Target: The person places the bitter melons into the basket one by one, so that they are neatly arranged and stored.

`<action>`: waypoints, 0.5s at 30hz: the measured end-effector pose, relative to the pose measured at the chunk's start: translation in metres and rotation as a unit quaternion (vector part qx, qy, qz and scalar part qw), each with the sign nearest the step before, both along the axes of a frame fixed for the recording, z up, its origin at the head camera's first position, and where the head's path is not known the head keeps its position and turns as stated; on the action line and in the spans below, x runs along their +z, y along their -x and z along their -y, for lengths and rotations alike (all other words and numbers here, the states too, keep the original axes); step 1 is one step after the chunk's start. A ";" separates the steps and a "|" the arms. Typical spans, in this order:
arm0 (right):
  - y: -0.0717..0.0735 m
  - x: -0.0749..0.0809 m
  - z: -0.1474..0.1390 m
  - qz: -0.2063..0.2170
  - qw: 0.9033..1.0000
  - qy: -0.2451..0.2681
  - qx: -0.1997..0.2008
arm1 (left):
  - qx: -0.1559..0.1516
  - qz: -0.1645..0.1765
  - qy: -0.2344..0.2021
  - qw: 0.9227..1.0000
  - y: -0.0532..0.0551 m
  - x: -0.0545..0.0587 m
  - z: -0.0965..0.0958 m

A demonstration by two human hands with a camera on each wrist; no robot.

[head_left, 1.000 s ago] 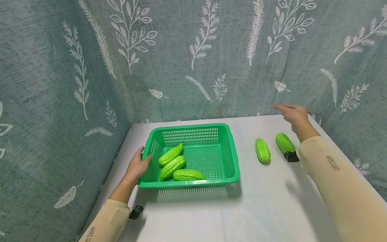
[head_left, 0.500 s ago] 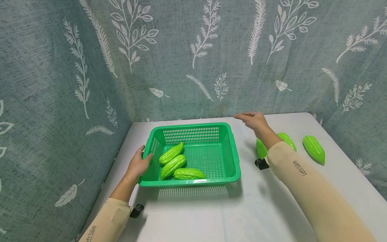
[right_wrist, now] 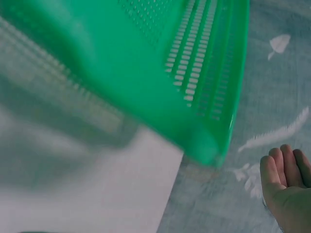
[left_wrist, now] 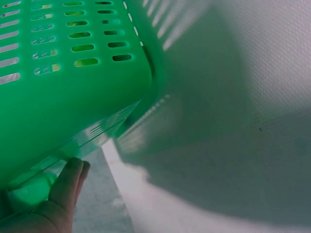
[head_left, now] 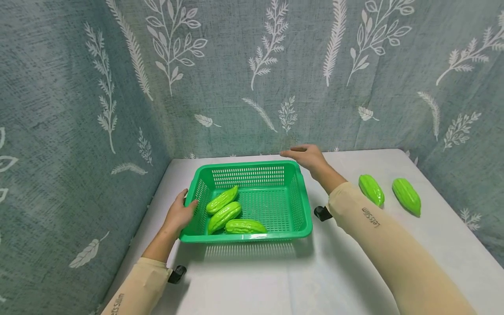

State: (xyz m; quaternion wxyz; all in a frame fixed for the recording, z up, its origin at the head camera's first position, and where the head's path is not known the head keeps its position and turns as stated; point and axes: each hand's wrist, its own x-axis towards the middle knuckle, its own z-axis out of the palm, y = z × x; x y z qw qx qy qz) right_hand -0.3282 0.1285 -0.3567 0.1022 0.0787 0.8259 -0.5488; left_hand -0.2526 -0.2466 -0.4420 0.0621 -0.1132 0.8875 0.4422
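Note:
A green plastic basket [head_left: 252, 238] with slotted walls stands on the table, holding three bitter melons [head_left: 222, 200] toward its left and front. My left hand [head_left: 179, 216] grips the basket's left rim, thumb over the edge and fingers outside; in the left wrist view, part of this hand [left_wrist: 60, 196] shows by the basket wall. Above the basket's back right corner is my right hand [head_left: 309, 158], holding nothing. The right wrist view shows that hand [right_wrist: 289, 184] palm visible, fingers together and fairly straight, apart from the rim.
Two more bitter melons, one nearer [head_left: 371, 190] and one farther right [head_left: 407, 197], lie on the white table [head_left: 252, 280]. The right sleeve [head_left: 378, 232] covers the spot where another lay. A leaf-patterned curtain [head_left: 228, 78] stands behind and at both sides.
My right hand has moved left from over the right-hand bitter melons to the basket's back right corner. The forearm now hides the nearest loose melon's spot. Left hand and basket have stayed put.

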 end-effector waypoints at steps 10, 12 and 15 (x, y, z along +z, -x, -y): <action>-0.005 -0.012 0.042 -0.005 0.997 -0.013 0.074 | 0.000 0.002 -0.012 1.000 0.000 -0.002 0.000; -0.005 -0.015 0.048 -0.001 0.995 -0.029 0.093 | 0.000 0.002 -0.011 1.000 0.000 -0.001 0.000; -0.007 -0.019 0.057 0.009 0.991 -0.049 0.124 | 0.000 0.002 -0.009 1.000 0.001 -0.001 0.001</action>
